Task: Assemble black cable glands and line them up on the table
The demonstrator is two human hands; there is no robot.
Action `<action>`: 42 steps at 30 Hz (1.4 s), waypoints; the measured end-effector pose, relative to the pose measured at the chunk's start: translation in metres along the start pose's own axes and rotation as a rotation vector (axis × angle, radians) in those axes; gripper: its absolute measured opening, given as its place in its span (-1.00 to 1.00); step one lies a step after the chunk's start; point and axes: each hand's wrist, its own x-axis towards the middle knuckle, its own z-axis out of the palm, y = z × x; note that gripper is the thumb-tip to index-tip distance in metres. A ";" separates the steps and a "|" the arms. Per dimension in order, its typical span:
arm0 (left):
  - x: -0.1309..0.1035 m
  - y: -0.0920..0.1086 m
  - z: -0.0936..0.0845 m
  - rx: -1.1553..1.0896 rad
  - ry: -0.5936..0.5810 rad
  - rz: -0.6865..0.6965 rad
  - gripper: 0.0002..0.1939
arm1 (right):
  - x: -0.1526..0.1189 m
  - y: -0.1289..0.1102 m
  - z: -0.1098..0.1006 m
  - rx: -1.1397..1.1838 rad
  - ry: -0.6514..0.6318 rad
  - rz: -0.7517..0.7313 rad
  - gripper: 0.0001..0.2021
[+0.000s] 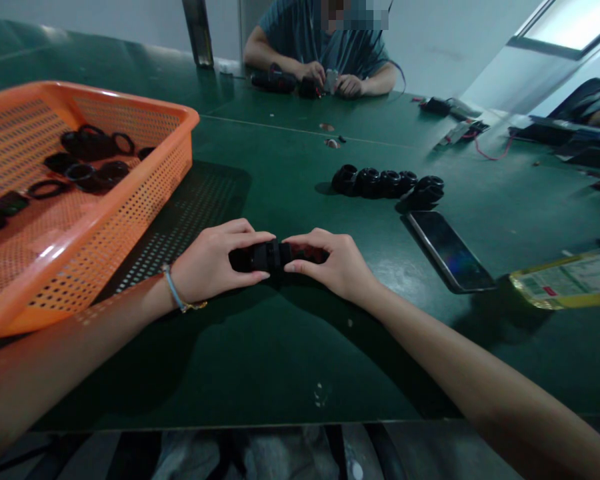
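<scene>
Between my two hands, low over the green table, is a dark cylindrical part with a raised ring. My left hand grips its left end, thumb below and fingers above. On the other end, my right hand is closed in a similar pinch. Whether this is one piece or two joined ones I cannot tell. Several black ring-like parts stand in a row beyond my right hand.
An orange perforated basket with black rings and parts stands at the left. To the right lie a phone and a yellow-edged package. Across the table another person handles small parts. Wired devices lie at the far right.
</scene>
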 end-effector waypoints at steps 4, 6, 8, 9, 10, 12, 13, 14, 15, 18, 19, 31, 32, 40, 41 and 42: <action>0.000 -0.001 0.000 0.001 0.010 0.011 -0.59 | 0.000 -0.001 0.000 0.004 0.001 0.003 -0.74; 0.000 -0.001 0.000 -0.001 0.008 0.010 -0.59 | 0.000 -0.001 0.000 0.004 0.002 0.003 -0.75; 0.000 -0.001 0.000 -0.003 0.005 0.009 -0.59 | 0.000 -0.002 0.000 0.003 0.001 0.002 -0.76; 0.000 -0.001 0.000 -0.004 0.004 0.008 -0.59 | 0.000 -0.002 0.000 0.001 -0.002 0.003 -0.77; 0.000 0.000 0.000 -0.005 0.003 0.008 -0.59 | 0.000 -0.002 0.000 0.000 -0.004 0.004 -0.78; 0.000 0.000 0.000 -0.008 0.004 0.009 -0.59 | 0.001 -0.002 0.000 -0.002 -0.007 0.008 -0.79; 0.000 0.000 0.000 -0.009 0.006 0.011 -0.58 | 0.001 -0.001 0.000 -0.004 -0.008 0.009 -0.80; 0.000 0.000 0.000 -0.011 0.007 0.014 -0.58 | 0.001 -0.001 0.000 -0.004 -0.008 0.009 -0.80; 0.000 0.000 0.000 -0.011 0.007 0.018 -0.58 | 0.001 -0.001 0.000 -0.005 -0.009 0.009 -0.80; 0.000 0.000 0.001 -0.007 0.008 0.019 -0.58 | 0.001 -0.001 0.000 -0.008 -0.012 0.006 -0.79; 0.000 0.000 0.001 -0.006 0.006 0.017 -0.59 | 0.001 -0.001 0.000 -0.008 -0.014 0.007 -0.79; -0.001 0.001 0.000 -0.008 0.002 -0.001 -0.59 | -0.001 -0.001 0.001 0.007 -0.025 0.032 -0.77; 0.000 0.001 0.000 -0.005 0.003 -0.006 -0.59 | -0.001 -0.001 0.001 0.022 -0.024 0.030 -0.73; 0.000 0.005 -0.003 -0.014 -0.029 -0.052 -0.59 | -0.003 0.001 0.001 0.000 -0.028 -0.066 -0.67; 0.000 0.005 -0.003 -0.015 -0.031 -0.052 -0.59 | -0.003 0.000 0.001 -0.010 -0.025 -0.062 -0.68; 0.000 0.005 -0.003 -0.015 -0.033 -0.054 -0.59 | -0.003 0.000 0.001 -0.017 -0.026 -0.058 -0.68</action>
